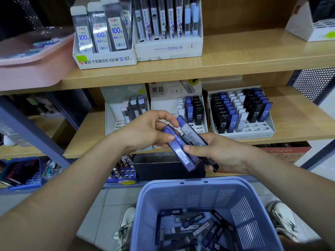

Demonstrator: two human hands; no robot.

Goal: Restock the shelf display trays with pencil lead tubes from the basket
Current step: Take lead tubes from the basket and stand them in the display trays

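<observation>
Both hands meet in front of the middle shelf (299,127), sharing a small bundle of lead tubes (188,147) held slantwise above the basket (199,182). The right hand (221,154) cradles the bundle from below with its fingers curled round it, its thumb lying across the blue tube (178,151) at the front. The left hand (145,131) is curled round the upper end, its thumb pressing on that same blue tube and its fingers arched over the top. Behind the blue tube a clear tube (192,133) and a black tube (211,163) show in the same bundle. The basket, pale blue plastic with slotted walls, sits low between two white shoes (125,230), and many loose tubes (195,227) in blue, black and grey lie jumbled in its bottom. On the middle shelf stand three white display trays side by side: the left tray (116,124) holds a few grey tubes, the middle tray (200,128) has short rows marked HB 0.5, and the right tray (253,128) is filled with black, blue and white tubes marked HB 0.7, with open slots along its front. On the upper shelf (253,57) are two boxes of packaged leads (108,60) and, at the left edge, a pink bin (36,69).
</observation>
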